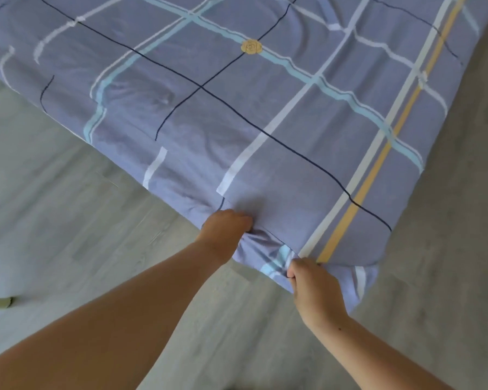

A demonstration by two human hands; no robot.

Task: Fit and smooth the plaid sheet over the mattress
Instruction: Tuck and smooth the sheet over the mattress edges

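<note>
The plaid sheet, purple-blue with white, pale blue and yellow stripes, lies spread over the mattress, covering its top and hanging down the near side. Wrinkles run across its left part, and a small tan flower motif sits where two lines cross. At the near corner the left hand is curled into a fist, bunching the fabric at the mattress edge. Just beside it, the right hand is closed tight on a fold of the sheet lower down the corner. Grey wood-look floor lies around the bed
</note>
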